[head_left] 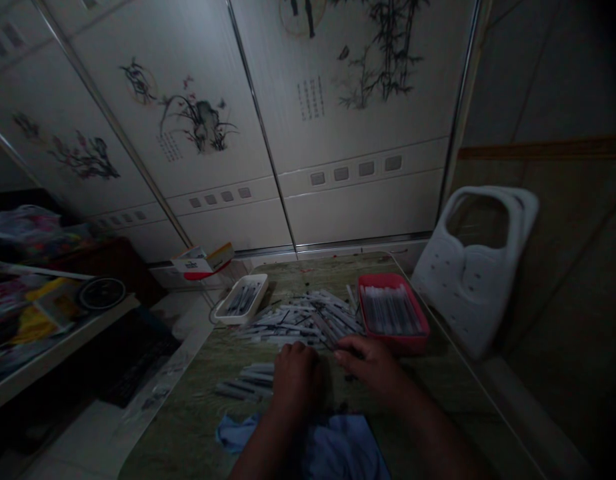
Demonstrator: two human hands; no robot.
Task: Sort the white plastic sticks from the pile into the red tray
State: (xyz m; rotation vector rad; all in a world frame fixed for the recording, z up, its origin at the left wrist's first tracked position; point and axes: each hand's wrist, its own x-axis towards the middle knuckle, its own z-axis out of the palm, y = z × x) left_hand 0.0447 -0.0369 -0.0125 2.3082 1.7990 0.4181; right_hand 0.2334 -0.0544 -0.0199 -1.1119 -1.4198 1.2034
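Note:
A loose pile of thin pens or pen barrels (301, 319), pale with dark streaks, lies across the middle of the table. My left hand (297, 373) is at the near side of this pile, its fingers curled under; what they grip is hidden. Beside it, my right hand (371, 363) has thumb and forefinger drawn together at the pile's near right edge. The dim picture does not show what is between them. A smaller group of grey pen barrels (248, 383) lies left of my left hand. Close to my right hand is a red basket (422, 341) packed with aligned pens.
A white tray (221, 313) with dark thin sticks stands at the far left of the table (188, 413). Blue cloth (338, 443) lies under my forearms. A folded white plastic chair (468, 273) leans right. A cluttered shelf (63, 347) is at left, sliding doors (358, 207) behind.

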